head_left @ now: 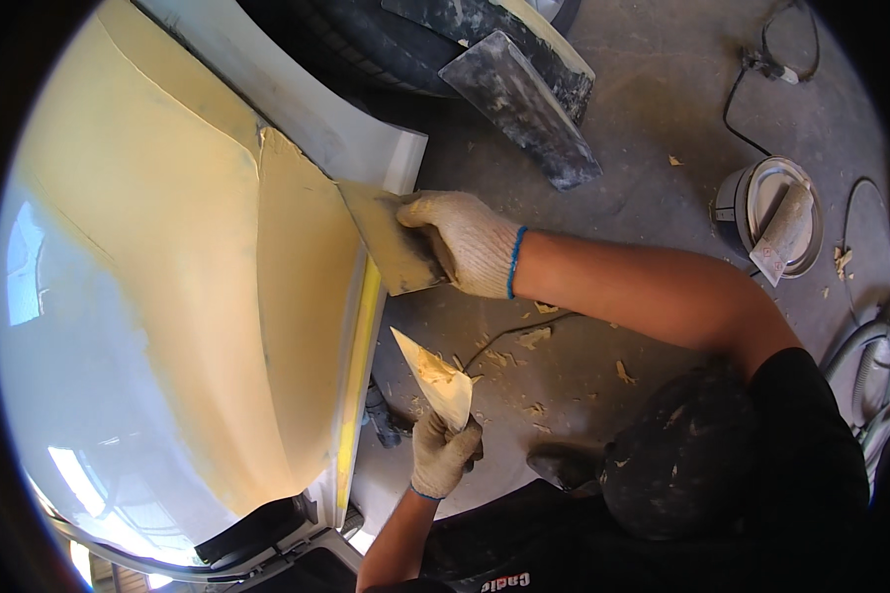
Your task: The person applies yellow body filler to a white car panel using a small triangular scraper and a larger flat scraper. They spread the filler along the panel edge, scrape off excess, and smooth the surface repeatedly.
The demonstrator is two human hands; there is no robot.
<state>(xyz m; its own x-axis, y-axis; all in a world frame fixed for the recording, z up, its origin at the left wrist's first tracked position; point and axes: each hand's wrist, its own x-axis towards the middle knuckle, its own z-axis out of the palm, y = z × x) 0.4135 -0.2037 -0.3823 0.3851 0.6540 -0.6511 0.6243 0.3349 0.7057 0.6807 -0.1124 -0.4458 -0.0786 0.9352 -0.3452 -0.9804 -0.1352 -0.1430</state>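
My right hand [468, 242], in a white knit glove with a blue cuff, grips a wide flat filler spreader [391, 242] smeared with yellowish filler. The spreader's far edge touches the body panel [302, 296], coated in tan filler. Lower down, my left hand [445, 455], also gloved, is closed on the narrow end of a pale, flat putty knife [451, 393]. Yellow filler [430, 369] lies on its blade, which points up toward the panel, apart from it. The fingers of my left hand partly hide the knife's lower end.
Yellow tape [346, 435] runs along the panel's lower edge. A tyre [336, 44] and a dark, scuffed flat board [524, 109] are at the top. A lidded can [752, 208] with a tube [786, 227] on it stands at right, near cables. Filler scraps dot the concrete floor [653, 212].
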